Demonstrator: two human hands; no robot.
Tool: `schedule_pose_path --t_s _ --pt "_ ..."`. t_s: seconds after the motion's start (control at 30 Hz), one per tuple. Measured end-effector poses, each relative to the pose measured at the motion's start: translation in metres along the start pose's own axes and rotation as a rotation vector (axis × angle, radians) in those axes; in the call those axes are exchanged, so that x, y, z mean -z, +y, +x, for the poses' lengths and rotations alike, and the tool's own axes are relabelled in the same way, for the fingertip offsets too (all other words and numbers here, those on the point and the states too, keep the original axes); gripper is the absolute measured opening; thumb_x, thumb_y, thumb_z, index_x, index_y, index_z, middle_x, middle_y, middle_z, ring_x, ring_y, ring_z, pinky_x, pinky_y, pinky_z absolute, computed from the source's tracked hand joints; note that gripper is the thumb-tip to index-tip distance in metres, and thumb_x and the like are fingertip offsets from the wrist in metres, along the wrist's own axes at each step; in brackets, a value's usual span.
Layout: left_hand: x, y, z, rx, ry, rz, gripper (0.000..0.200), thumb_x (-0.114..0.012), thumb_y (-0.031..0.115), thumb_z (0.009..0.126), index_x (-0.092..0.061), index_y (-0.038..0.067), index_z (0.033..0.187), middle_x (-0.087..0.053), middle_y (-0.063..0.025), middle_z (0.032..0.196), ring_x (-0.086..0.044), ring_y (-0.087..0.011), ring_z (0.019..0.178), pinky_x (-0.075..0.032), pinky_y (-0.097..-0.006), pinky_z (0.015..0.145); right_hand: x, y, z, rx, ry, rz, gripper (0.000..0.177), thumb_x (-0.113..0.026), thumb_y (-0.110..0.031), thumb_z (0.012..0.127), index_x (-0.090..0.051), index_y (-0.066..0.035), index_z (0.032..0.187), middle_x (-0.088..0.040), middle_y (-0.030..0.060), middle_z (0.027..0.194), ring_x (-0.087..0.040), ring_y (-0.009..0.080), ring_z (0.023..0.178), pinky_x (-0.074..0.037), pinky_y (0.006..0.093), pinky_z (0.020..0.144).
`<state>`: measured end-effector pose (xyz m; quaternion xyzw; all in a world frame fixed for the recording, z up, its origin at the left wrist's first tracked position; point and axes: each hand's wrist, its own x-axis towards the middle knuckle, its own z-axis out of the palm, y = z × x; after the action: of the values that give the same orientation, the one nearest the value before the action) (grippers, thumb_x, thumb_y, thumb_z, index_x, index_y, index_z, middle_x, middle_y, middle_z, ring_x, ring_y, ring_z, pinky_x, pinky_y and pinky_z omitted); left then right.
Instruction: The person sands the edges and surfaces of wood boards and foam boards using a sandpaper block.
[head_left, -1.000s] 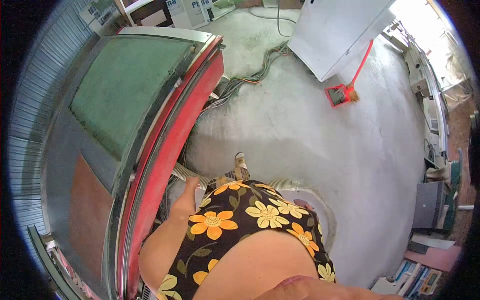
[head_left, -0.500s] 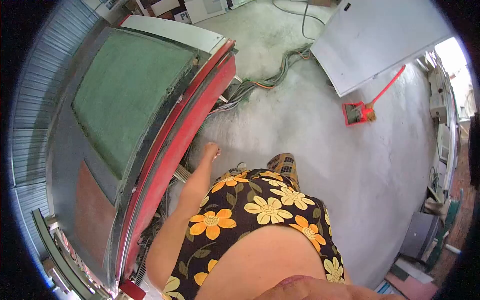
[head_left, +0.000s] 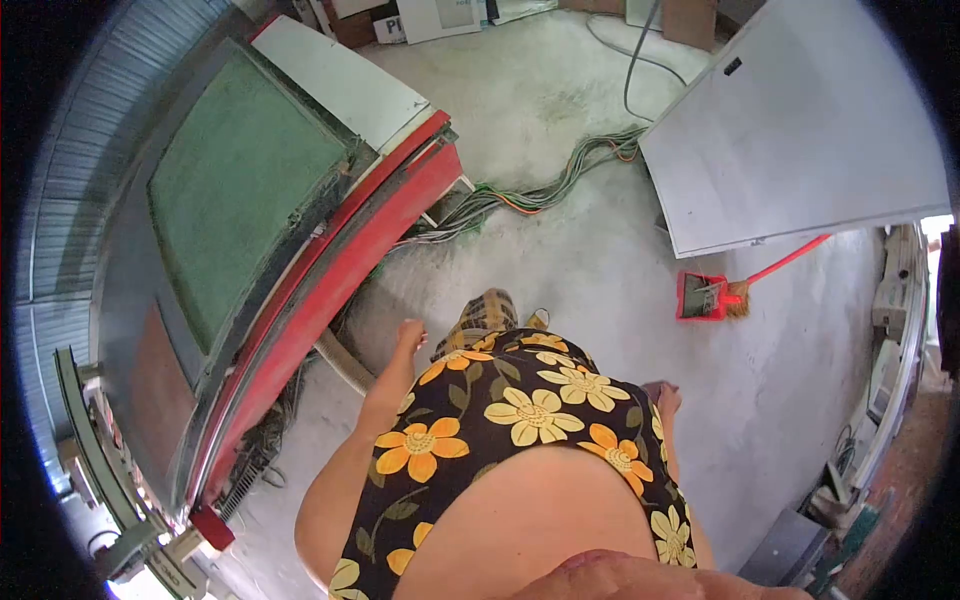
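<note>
My left hand hangs beside the red-edged machine, its fingers curled in and nothing visible in them. It touches nothing and is over the grey floor. On the other side of my flowered top, my right hand hangs low and looks dark and small; its fingers cannot be made out. A red dustpan and a small broom with a red handle lie on the floor ahead, out of reach of both hands.
A large pale table stands at the front right. Cables run across the floor between the machine and the table. A ribbed hose lies near my left hand. Boxes stand at the back, and stacked items at the lower right.
The machine, table and dustpan have shifted in view as I move forward. My right hand has come into view at my side. The other foot is now in front.
</note>
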<state>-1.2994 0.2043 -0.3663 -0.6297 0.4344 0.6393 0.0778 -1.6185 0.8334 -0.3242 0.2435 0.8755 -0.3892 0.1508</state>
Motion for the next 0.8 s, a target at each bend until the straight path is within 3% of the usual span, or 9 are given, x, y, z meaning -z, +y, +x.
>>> schedule_pose_path --t_s 0.07,0.13,0.2,0.27,0.33,0.4,0.53,0.7,0.8 --pt "-0.026 0.008 -0.022 -0.016 0.06 -0.027 0.016 -0.052 0.014 0.08 -0.059 -0.001 0.076 -0.059 -0.0119 0.065 -0.055 -0.0197 0.047 -0.041 -0.0318 0.038 -0.011 -0.081 0.035 0.085 0.023 -0.296 0.038 -0.064 -0.025 0.075 -0.063 0.01 0.087 -0.066 0.0218 0.088 -0.064 0.0325 0.082 -0.049 0.0417 0.073" --pt "-0.031 0.0 -0.027 -0.102 0.064 0.043 0.017 -0.053 0.015 0.08 -0.059 -0.001 0.078 -0.06 -0.0122 0.066 -0.056 -0.0196 0.048 -0.043 -0.0316 0.039 -0.037 -0.136 0.041 0.276 0.058 -0.234 0.042 -0.064 -0.028 0.075 -0.062 0.011 0.091 -0.065 0.0254 0.089 -0.063 0.0355 0.086 -0.048 0.0422 0.078" --pt "-0.035 -0.006 -0.026 -0.134 0.057 0.115 0.017 -0.053 0.015 0.08 -0.059 -0.001 0.08 -0.061 -0.0125 0.067 -0.056 -0.0196 0.049 -0.043 -0.0316 0.039 -0.076 -0.181 0.079 0.365 -0.061 -0.049 0.042 -0.064 -0.028 0.074 -0.062 0.01 0.094 -0.064 0.0268 0.091 -0.062 0.0369 0.087 -0.047 0.0423 0.079" --pt "-0.038 -0.008 -0.02 -0.068 0.109 0.055 0.018 -0.054 0.016 0.08 -0.059 -0.001 0.082 -0.061 -0.0128 0.069 -0.057 -0.0196 0.05 -0.043 -0.0316 0.04 -0.111 -0.259 0.071 0.476 -0.101 -0.149 0.04 -0.064 -0.026 0.074 -0.063 0.008 0.094 -0.064 0.0263 0.093 -0.062 0.0365 0.088 -0.047 0.042 0.08" --pt "-0.039 -0.005 -0.011 -0.028 0.156 -0.01 0.018 -0.054 0.016 0.08 -0.058 -0.001 0.084 -0.062 -0.013 0.07 -0.058 -0.0196 0.051 -0.044 -0.0317 0.041 -0.173 -0.29 0.105 0.538 -0.26 -0.107 0.044 -0.065 -0.029 0.075 -0.06 0.007 0.101 -0.064 0.0208 0.093 -0.06 0.0267 0.086 -0.047 0.0369 0.076" --pt "-0.044 -0.001 0.001 0.001 0.194 -0.066 0.019 -0.054 0.017 0.081 -0.058 -0.001 0.086 -0.062 -0.0133 0.071 -0.058 -0.0196 0.052 -0.044 -0.0317 0.041 -0.194 -0.366 0.07 0.473 -0.448 -0.018 0.043 -0.064 -0.028 0.076 -0.06 0.005 0.102 -0.064 0.0185 0.095 -0.059 0.0245 0.085 -0.047 0.0364 0.076" --pt "-0.067 0.024 0.03 0.016 0.233 -0.204 0.021 -0.054 0.017 0.081 -0.058 -0.002 0.09 -0.063 -0.0138 0.073 -0.06 -0.0196 0.054 -0.045 -0.0318 0.043 -0.262 -0.458 0.089 0.558 -0.523 -0.166 0.039 -0.064 -0.028 0.077 -0.061 0.003 0.101 -0.065 0.014 0.092 -0.059 0.0209 0.083 -0.046 0.0347 0.076" --pt "-0.095 0.058 0.097 -0.296 0.087 -0.36 0.026 -0.055 0.019 0.081 -0.057 -0.002 0.096 -0.065 -0.0143 0.076 -0.061 -0.0194 0.056 -0.045 -0.0319 0.045 -0.312 -0.532 0.13 0.626 -0.56 -0.056 0.031 -0.063 -0.025 0.078 -0.064 0.0 0.096 -0.064 0.0094 0.086 -0.058 0.0161 0.074 -0.046 0.0308 0.067" --pt "-0.1 0.128 0.072 -0.095 0.279 -0.284 0.03 -0.053 0.021 0.082 -0.058 -0.003 0.099 -0.066 -0.0137 0.079 -0.06 -0.0185 0.057 -0.044 -0.0312 0.044 -0.302 -0.577 0.109 0.439 -0.6 0.122 0.023 -0.064 -0.022 0.076 -0.059 -0.004 0.09 -0.059 0.0066 0.076 -0.055 0.0158 0.064 -0.046 0.0316 0.058"
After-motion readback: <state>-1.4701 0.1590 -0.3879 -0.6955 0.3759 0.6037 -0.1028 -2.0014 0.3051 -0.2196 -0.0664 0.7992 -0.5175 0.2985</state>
